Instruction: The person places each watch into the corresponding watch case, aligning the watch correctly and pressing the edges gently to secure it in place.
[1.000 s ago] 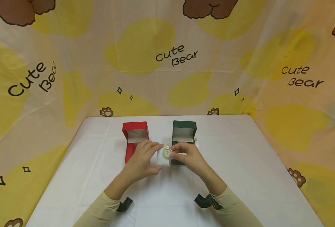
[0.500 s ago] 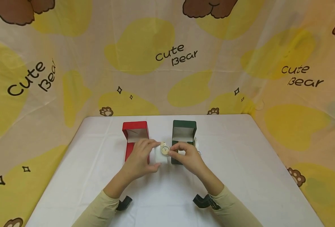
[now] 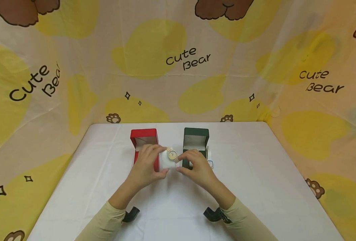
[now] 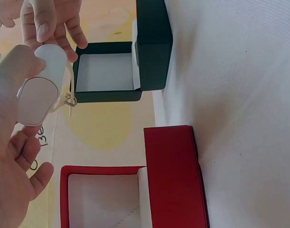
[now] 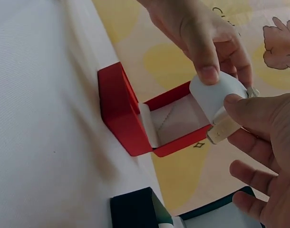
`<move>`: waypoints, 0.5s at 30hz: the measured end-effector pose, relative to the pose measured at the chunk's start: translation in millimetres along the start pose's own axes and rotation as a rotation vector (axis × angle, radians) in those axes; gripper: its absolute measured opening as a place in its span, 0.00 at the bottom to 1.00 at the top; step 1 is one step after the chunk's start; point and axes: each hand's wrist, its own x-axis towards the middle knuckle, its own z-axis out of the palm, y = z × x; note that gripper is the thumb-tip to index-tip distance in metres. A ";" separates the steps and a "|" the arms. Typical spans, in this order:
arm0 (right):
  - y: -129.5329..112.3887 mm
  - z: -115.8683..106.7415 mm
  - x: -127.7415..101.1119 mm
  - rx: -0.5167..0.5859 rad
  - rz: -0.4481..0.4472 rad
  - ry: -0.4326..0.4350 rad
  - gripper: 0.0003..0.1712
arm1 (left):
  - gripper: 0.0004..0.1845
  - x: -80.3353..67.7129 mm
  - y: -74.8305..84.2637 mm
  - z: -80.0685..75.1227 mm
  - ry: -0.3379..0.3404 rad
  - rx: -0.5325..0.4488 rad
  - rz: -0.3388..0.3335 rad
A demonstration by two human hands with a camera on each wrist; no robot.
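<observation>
We see even, bright, diffuse light with only soft shadows under the forearms on the white cloth-covered table point(image 3: 256, 167). Our head view bows at its edges; both wrist views blur the nearest fingers.

Both forearms fwd, L grip point(image 3: 146, 164) & R grip point(image 3: 197, 165) close together, fingers curled, pinching

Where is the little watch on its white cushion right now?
In the head view the watch sits on its white cushion, held up between the left hand and right hand, above the table between the open red box and green box.
</observation>
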 end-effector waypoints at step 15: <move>1.1 7.2 -1.8 -0.076 -0.091 0.093 0.16 | 0.43 -0.9 2.3 2.0 0.005 -0.001 -0.040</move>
